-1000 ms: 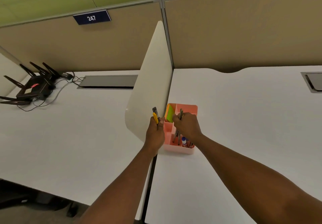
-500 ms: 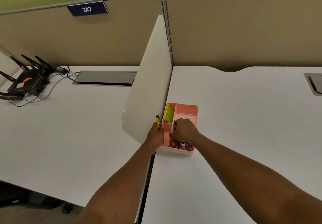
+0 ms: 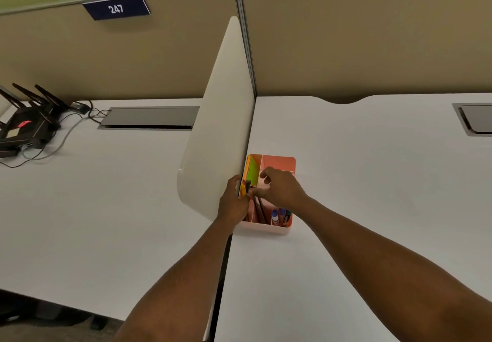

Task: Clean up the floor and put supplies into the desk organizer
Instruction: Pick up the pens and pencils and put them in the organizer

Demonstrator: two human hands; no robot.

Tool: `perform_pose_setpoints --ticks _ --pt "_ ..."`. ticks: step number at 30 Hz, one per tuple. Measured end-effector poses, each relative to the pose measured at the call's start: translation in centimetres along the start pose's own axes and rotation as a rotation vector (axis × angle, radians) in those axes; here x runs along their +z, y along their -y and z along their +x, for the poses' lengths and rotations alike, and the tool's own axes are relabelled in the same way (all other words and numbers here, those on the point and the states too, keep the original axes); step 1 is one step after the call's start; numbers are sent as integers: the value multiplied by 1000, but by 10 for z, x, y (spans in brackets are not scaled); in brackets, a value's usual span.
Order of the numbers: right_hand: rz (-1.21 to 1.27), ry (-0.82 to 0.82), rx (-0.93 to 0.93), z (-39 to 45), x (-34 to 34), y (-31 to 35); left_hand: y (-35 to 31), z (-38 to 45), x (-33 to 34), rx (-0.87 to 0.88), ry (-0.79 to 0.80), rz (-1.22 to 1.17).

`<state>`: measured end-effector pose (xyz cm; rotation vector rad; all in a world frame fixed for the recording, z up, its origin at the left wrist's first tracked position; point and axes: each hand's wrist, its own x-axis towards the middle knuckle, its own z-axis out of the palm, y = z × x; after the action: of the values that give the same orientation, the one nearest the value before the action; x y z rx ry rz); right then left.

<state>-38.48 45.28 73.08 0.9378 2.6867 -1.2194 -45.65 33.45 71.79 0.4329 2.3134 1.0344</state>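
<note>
A pink desk organizer (image 3: 280, 158) stands on the right desk against the white divider panel (image 3: 221, 128). Its left slot holds green and orange pads (image 3: 251, 172). Dark pens (image 3: 259, 208) lean in the front middle compartment, and markers (image 3: 282, 214) stand in the front right one. My left hand (image 3: 233, 204) grips a yellow and black tool (image 3: 244, 189) at the organizer's left edge. My right hand (image 3: 282, 189) hovers over the organizer with loosely curled fingers close to the tool's tip. I see nothing held in it.
A black router (image 3: 24, 128) with antennas and cables lies at the far left of the left desk. Grey cable hatches (image 3: 149, 118) (image 3: 476, 120) are set into both desks. Tan partition walls close off the back, with a sign reading 247 (image 3: 116, 8).
My right hand lowered a dark pen into the organizer and let it go. My left hand brought the yellow tool down and right, to the organizer's left edge.
</note>
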Motion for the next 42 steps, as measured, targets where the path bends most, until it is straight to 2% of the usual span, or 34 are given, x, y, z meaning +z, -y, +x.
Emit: perform_pose_setpoints --ticks 4,13,19,23,29,35,42 --pt "44 -77 -37 -10 -4 -6 -5 -9 -2 -13 -2 13" --pt "105 -296 38 -48 -3 -20 1 -43 -10 62 -37 163" --pt "64 -366 121 -96 10 -30 27 -71 -16 232 -42 240" --pt "17 -407 151 -134 27 -29 44 -91 -22 371 16 419" --pt "-181 -449 198 -201 74 -9 77 -127 -44 539 95 693" --pt "-317 -426 368 -275 142 11 119 -178 -66 655 179 746" --pt "-387 -380 435 -366 192 22 154 -238 -77 730 253 733"
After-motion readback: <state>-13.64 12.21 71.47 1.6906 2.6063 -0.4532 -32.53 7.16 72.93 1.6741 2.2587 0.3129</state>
